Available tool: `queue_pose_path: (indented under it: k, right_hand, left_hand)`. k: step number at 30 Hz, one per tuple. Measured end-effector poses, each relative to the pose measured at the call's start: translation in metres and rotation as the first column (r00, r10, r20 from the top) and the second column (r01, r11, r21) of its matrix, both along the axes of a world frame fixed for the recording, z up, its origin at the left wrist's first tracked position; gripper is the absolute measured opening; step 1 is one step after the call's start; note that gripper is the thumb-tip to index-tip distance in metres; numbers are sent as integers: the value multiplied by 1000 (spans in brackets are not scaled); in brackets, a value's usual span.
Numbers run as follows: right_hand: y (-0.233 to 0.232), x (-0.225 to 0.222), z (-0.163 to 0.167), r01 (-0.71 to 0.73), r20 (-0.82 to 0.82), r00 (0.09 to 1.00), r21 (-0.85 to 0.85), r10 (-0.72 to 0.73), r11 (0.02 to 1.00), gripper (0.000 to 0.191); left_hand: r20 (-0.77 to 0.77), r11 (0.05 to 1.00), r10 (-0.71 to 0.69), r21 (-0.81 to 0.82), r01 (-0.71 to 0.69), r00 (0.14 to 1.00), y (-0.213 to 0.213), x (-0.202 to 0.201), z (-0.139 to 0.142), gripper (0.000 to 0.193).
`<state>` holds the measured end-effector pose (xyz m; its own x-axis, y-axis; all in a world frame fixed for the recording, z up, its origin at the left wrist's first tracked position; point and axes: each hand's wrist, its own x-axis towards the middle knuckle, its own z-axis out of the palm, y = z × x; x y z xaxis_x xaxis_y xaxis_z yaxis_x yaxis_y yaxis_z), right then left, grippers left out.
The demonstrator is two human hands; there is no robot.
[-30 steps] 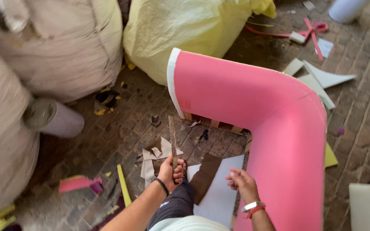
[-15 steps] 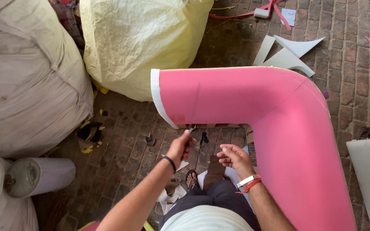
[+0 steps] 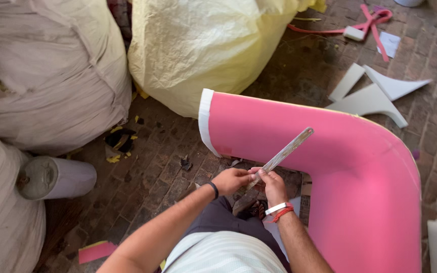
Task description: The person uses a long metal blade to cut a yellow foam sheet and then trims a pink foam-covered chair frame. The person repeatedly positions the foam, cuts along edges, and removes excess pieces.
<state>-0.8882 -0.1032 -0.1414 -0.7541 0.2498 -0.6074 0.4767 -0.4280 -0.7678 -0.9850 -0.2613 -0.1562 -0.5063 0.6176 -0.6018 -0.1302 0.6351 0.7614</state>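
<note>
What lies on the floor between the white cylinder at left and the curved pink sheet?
In the head view, brick floor with scattered scraps: a dark and yellow heap nearer the white cylinder, one small dark scrap nearer the pink sheet.

Bare forearms, no sleeves reaching the wrists. On the left hand [image 3: 231, 180], a thin dark band round the wrist. On the right hand [image 3: 274, 186], a flat white bangle and, just below it, a red thread wound about the wrist. Pale, finely striped shirt over the torso at the bottom edge of the view. Dark grey trousers below, over the bent knee between the two arms. Dark strapped sandal showing near the right wrist, partly hidden. Nothing else worn on fingers that can be made out.
</note>
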Motion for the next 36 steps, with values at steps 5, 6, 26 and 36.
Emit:
queue_pose_path:
  k: [5, 6, 26, 36]
  right_hand:
    - [0, -42, 2, 32, 42, 999, 45, -34, 998, 29]
    - [0, -48, -1, 47, 19, 999, 76, -49, 996, 29]
    - [-158, -76, 8, 598, 327, 737, 91, -592, 796, 28]
    - [-206, 19, -36, 834, 389, 497, 32, -775, 551, 31]
  left_hand:
    - [29, 986, 164, 4, -165, 986, -35, -89, -18, 51]
    - [35, 981, 193, 4, -193, 981, -44, -111, -23, 52]
    - [472, 980, 86, 120, -160, 878, -48, -300, -98, 78]
    - [361, 900, 390, 45, -433, 847, -35, -232, -110, 75]
